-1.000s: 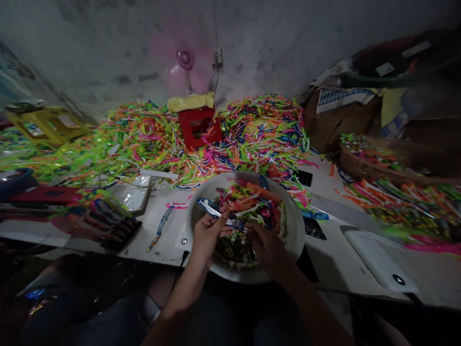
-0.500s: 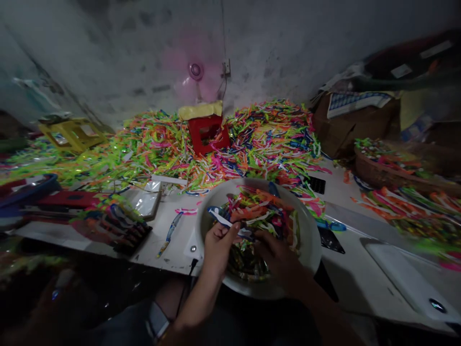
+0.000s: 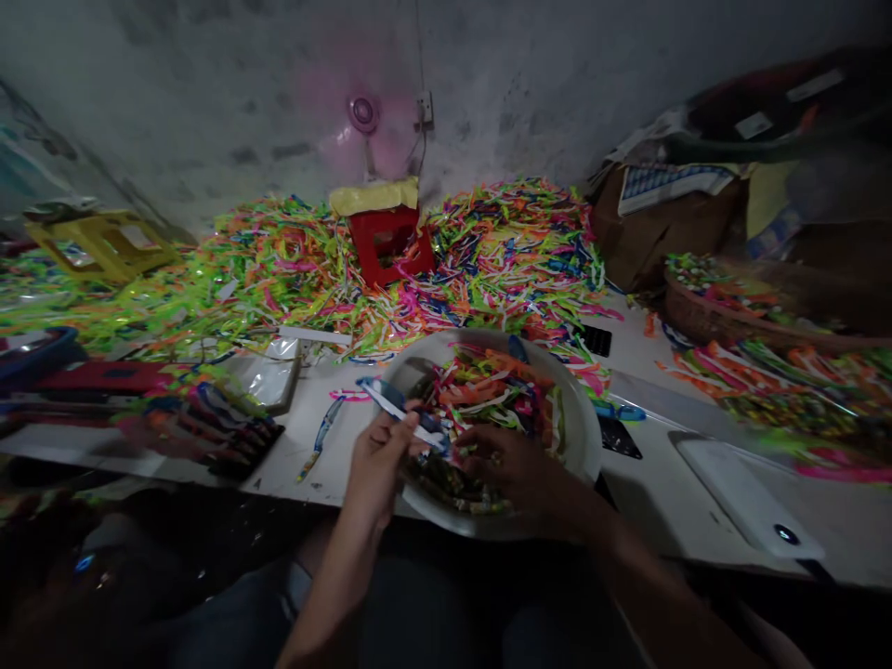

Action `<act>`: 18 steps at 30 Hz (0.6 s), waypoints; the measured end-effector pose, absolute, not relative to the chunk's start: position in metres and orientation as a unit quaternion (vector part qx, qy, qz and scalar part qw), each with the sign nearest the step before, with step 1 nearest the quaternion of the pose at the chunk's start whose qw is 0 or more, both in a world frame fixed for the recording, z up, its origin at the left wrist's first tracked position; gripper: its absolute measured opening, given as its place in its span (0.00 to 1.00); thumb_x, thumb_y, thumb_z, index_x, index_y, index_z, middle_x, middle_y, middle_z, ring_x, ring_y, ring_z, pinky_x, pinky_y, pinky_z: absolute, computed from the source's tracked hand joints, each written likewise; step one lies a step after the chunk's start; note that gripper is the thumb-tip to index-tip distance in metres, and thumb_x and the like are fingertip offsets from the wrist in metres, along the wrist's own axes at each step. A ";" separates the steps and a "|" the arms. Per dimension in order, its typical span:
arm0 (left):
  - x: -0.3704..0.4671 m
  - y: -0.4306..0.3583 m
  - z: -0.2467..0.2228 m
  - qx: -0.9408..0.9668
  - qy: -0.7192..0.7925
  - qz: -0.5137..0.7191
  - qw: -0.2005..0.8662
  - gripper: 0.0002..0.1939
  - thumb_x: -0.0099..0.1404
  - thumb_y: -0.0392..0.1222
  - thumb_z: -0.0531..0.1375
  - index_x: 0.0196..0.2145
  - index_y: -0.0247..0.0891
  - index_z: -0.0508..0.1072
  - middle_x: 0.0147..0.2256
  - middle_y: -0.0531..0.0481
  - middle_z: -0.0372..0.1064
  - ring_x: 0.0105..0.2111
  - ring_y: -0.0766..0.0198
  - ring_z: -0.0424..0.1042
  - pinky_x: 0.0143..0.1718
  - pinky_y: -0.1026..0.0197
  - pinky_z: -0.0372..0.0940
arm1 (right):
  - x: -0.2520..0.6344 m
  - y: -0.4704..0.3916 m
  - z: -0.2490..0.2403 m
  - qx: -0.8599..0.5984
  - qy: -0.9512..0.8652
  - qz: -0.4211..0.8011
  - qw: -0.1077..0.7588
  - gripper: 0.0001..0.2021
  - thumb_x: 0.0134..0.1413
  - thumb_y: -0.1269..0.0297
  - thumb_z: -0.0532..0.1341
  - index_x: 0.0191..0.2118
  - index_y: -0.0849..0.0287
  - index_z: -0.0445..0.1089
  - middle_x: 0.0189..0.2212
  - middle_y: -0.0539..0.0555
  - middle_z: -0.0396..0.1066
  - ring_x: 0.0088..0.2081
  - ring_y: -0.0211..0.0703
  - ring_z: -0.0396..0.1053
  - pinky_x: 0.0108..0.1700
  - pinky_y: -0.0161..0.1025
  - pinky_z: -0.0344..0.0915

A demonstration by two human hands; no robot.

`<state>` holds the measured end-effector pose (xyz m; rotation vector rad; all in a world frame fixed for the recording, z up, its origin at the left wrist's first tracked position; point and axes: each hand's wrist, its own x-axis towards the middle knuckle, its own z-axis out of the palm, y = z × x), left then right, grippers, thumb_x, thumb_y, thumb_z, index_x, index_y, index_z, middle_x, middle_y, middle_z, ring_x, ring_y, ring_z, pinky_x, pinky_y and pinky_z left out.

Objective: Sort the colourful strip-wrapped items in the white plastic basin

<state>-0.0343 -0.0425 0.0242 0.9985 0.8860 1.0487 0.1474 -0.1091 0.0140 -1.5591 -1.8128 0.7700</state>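
Note:
My left hand (image 3: 385, 451) is closed on a long, thin blue-and-white plastic strip (image 3: 383, 400), one end of which points up and left past the basin rim. Another blue-and-white part shows beyond the fingertips, towards my right hand; whether it is the same piece is hard to see. My right hand (image 3: 512, 465) hovers low over the basin contents with curved fingers apart, close to that part. Below both hands stands a wide pale basin (image 3: 589, 446), holding many orange, green, pink and white strips (image 3: 494, 381) and darker speckled ends at the near side.
A large heap of similar strips (image 3: 516, 242) lies against the wall around a red crate (image 3: 390, 246), with a spinning pink fan (image 3: 363, 113) above. Left are a strip bundle (image 3: 216, 418) and a yellow crate (image 3: 104, 243). A white device (image 3: 739, 492) lies right, below a brown basket (image 3: 731, 321).
The view has shifted, so the table scene sits further left and slightly higher. My left hand still grips the strip; my right hand's fingers have spread and come nearer the strip's lower end.

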 end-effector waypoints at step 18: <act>-0.061 0.045 -0.001 0.802 0.431 0.347 0.226 0.17 0.61 0.42 0.51 0.46 0.35 0.69 0.46 0.42 0.68 0.45 0.61 0.67 0.47 0.60 0.61 | 0.152 -0.099 0.011 -0.621 -0.778 0.094 -0.006 0.14 0.47 0.77 0.54 0.39 0.64 0.71 0.42 0.62 0.68 0.45 0.50 0.64 0.46 0.41 0.58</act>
